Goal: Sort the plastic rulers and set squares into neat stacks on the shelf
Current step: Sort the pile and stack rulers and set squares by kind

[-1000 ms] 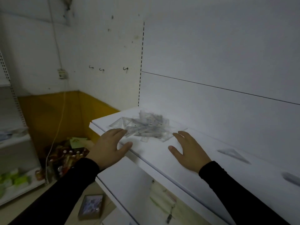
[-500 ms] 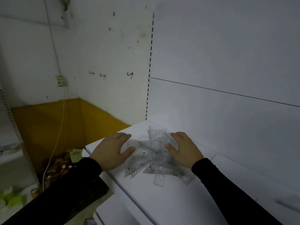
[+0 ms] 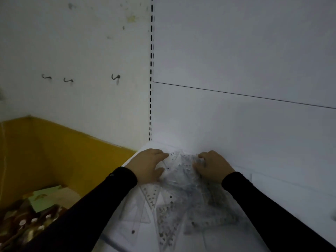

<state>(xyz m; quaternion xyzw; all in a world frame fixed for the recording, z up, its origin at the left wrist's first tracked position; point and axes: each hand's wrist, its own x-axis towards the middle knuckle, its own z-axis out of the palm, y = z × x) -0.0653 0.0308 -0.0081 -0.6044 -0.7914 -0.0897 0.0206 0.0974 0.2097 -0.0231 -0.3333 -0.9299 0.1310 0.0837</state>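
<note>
Both hands on the ruler pile, shelf corner.

Clear rulers and set squares [image 3: 174, 206] lie in a loose overlapping heap on the white shelf [image 3: 272, 188], nearest pieces fanned toward the camera. Left hand [image 3: 147, 166] rests on the heap's far left edge, fingers curled over it. Right hand [image 3: 212, 166] on the far right, apparently pinching a piece; blur hides which. Slotted upright [image 3: 151, 70] behind.

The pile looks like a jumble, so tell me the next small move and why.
Probably lift one clear set square off the near edge of the pile to start a stack. The pieces overlap at mixed angles on the shelf, and both the left hand and right hand rest at its far end.
</note>
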